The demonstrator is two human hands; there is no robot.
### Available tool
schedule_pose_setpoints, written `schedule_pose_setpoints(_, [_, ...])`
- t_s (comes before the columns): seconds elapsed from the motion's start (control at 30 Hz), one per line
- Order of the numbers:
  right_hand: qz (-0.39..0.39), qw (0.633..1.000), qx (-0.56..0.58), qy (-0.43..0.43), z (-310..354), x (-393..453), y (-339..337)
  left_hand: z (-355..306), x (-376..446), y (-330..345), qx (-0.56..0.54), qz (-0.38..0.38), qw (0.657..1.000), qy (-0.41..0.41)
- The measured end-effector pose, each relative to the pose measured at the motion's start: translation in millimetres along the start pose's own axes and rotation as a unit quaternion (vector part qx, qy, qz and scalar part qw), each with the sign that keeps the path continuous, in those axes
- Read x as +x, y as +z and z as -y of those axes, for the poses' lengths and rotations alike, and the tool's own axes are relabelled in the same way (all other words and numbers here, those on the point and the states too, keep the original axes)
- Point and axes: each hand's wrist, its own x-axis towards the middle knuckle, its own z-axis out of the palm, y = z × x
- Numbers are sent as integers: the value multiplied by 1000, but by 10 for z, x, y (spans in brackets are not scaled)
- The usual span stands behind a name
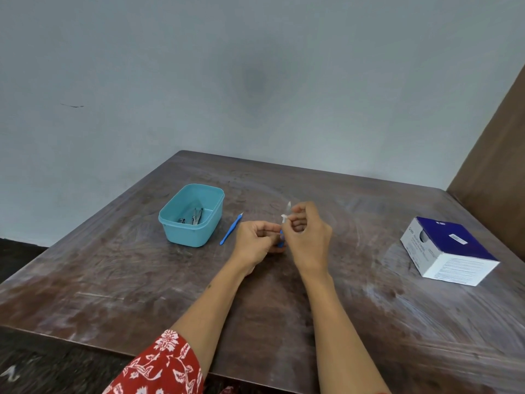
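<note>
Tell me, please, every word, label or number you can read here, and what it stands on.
Blue-and-white box: a white sticker and lines of fine print, all too small and blurred to read.
Teal tub, loose blue tool: no lettering visible.

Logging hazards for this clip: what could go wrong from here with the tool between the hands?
The left hand and right hand pinch a blue tool and a white piece; a slip could nick a finger if its tip is sharp. The second blue tool lies loose beside the teal container; a forearm might sweep it away.
</note>
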Motion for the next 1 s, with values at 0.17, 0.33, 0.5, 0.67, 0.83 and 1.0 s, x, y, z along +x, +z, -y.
schedule_pose_setpoints(0.17, [-6, 1000, 3, 2, 15, 10, 2, -15, -16, 1, -3, 7, 1000, 3])
schedule_pose_setpoints(0.33, [3, 1000, 3, 6, 8, -9, 6, 21, 17, -4, -11, -5, 1000, 6])
schedule_pose_setpoints(0.5, [4, 1000, 15, 4, 27, -2, 3, 35, 31, -9, -10, -5, 1000, 3])
schedule_pose_setpoints(0.67, [29, 998, 39, 43, 34, -36, -49, 37, 39, -14, -34, -31, 999, 13])
schedule_pose_setpoints(0.83, [26, 993, 82, 75, 36, -47, -45, 35, 35, -13, -56, -35, 998, 12])
schedule_pose_setpoints(1.0, [41, 994, 69, 76, -3, -40, -12, 26, 24, -35, -60, 0, 998, 17])
